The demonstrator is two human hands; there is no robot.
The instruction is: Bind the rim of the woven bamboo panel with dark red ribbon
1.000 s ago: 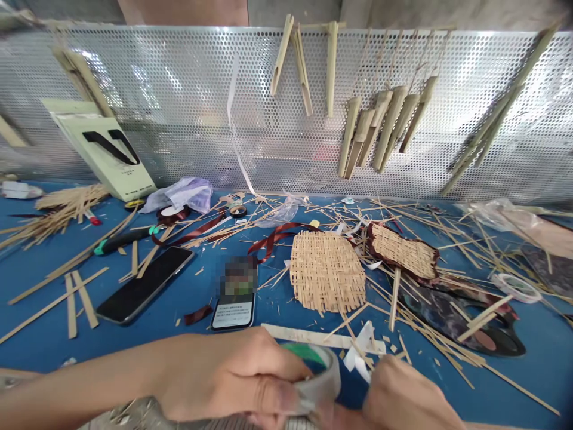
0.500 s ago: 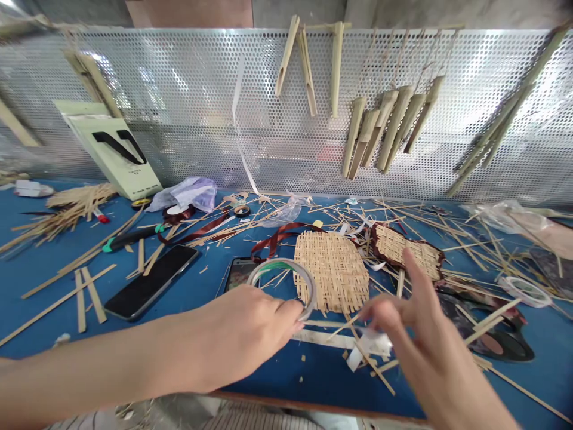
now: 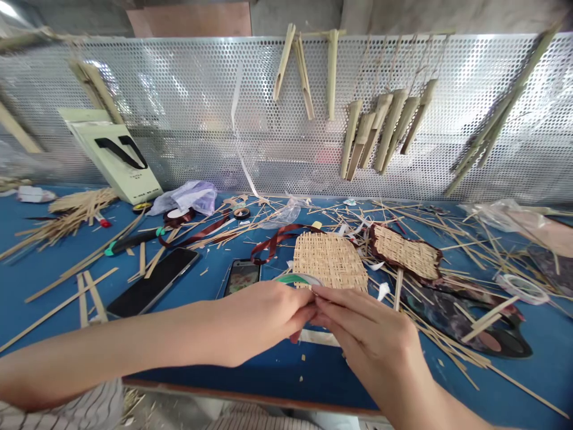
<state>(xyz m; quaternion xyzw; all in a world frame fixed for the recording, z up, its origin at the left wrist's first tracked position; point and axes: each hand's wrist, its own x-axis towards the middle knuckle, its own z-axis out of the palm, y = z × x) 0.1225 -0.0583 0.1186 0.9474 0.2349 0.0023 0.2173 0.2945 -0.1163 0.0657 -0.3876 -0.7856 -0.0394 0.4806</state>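
The left hand's (image 3: 264, 309) grip held a tape roll (image 3: 293, 278) over the desk (image 3: 259, 382); the right hand's (image 3: 380, 334) narrow grip met its fingertips (anything pinched was hidden). They seemed to be working the tape, next needing a steady pinch. Beyond lay woven bamboo (image 3: 329, 260); farther left, a tilted green carton (image 3: 119, 170), contents unseen.

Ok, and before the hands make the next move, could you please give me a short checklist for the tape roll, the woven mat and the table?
1. Tape roll in left hand: ok, held, mostly hidden.
2. Right hand near the roll: ok, its fingertips are at the left hand's.
3. Tape end free: cannot tell, hidden.
4. Woven mat on the table: ok, just beyond the hands.
5. Table tidy: not ok, loose strips lie scattered.
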